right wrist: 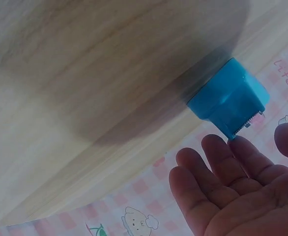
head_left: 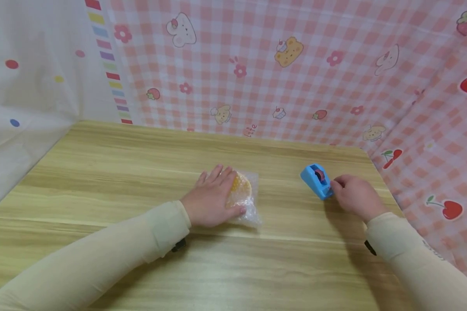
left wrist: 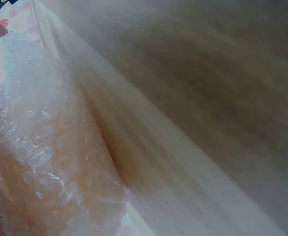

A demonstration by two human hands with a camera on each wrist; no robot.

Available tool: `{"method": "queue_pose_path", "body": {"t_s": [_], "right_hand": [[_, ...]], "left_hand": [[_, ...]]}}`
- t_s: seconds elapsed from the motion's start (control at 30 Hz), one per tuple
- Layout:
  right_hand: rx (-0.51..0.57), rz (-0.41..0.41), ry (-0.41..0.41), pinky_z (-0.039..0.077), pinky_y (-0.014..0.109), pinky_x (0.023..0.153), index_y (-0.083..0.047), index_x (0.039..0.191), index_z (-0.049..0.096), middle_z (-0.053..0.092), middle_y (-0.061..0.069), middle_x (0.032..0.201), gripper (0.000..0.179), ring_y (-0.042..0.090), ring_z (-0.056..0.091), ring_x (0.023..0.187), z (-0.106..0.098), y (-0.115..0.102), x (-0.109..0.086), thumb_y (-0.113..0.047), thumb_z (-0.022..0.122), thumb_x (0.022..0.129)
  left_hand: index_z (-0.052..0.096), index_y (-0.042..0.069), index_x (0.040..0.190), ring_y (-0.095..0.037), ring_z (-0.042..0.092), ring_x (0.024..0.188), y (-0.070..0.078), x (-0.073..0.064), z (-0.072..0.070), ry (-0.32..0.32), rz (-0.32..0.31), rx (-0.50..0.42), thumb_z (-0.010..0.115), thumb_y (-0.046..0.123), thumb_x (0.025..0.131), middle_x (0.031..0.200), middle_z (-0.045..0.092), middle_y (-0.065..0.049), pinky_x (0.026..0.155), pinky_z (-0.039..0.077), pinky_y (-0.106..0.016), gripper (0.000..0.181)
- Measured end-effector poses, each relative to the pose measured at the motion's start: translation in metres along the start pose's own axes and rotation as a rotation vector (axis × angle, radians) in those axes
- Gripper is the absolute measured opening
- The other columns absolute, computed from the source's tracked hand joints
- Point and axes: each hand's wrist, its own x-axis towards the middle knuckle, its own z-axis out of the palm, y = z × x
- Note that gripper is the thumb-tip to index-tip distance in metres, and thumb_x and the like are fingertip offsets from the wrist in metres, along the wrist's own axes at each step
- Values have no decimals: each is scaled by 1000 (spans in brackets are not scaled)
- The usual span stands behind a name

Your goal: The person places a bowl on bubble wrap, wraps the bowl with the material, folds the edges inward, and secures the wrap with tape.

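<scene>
A bubble-wrapped package (head_left: 246,190) with something round and yellow inside lies on the wooden table. Over its left part rests my left hand (head_left: 210,198), fingers spread and fairly straight, thumb on the near side. The left wrist view shows the bubble wrap (left wrist: 50,147) close up, with bits of the hand at the left edge. To the right stands a blue tape dispenser (head_left: 318,181) with a pinkish roll. My right hand (head_left: 356,196) is at its toothed end. In the right wrist view the index fingertip meets the dispenser's (right wrist: 232,98) corner, with the thumb apart from it.
The wood-grain table (head_left: 159,155) reaches back to a pink checked cloth (head_left: 257,86) with cartoon prints. More of this cloth hangs along the right side, close to the right arm. A white dotted sheet (head_left: 27,86) hangs at the left.
</scene>
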Motion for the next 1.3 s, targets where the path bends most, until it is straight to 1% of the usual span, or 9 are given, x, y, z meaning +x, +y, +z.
{"method": "queue_pose_path", "body": {"t_s": [0.2,0.37,0.57,0.87,1.13,1.3], "right_hand": [[1,-1,-15,49,68,105,8,145,54,61,33,137,56,46,61,112,1,-2,1,-37,43,112],[14,-7,-14,50,67,105,7,144,55,63,32,136,55,45,62,111,2,-4,1,-36,45,112],[20,-6,-33,50,67,105,9,145,53,63,33,136,56,45,62,112,4,-6,3,-35,46,111],[-6,-20,-42,51,66,102,10,142,56,68,30,126,54,42,64,107,5,-7,6,-34,47,111],[12,-17,-50,49,67,105,11,142,55,66,32,131,56,47,63,114,6,-6,9,-35,49,111],[33,-5,-59,52,63,101,10,141,55,67,30,127,55,42,63,108,7,-6,10,-36,48,111]], "left_hand": [[13,5,169,-35,-2,166,1,0,0,-4,-1,20,46,71,101,178,8,-14,132,5,-62,100],[13,5,169,-35,-2,166,1,0,0,-10,-1,30,46,71,102,178,8,-14,132,5,-63,100],[12,6,169,-35,-2,166,2,-1,1,-18,2,44,44,72,102,178,7,-14,132,5,-63,100],[14,7,170,-35,-2,166,3,-1,1,-17,-2,57,43,72,102,178,7,-13,132,6,-63,98],[15,6,169,-36,0,166,4,-2,1,-2,7,55,45,71,102,178,9,-15,131,7,-64,98],[15,7,170,-35,-1,165,4,-2,1,-6,5,59,44,71,102,178,8,-15,131,7,-64,97]]}}
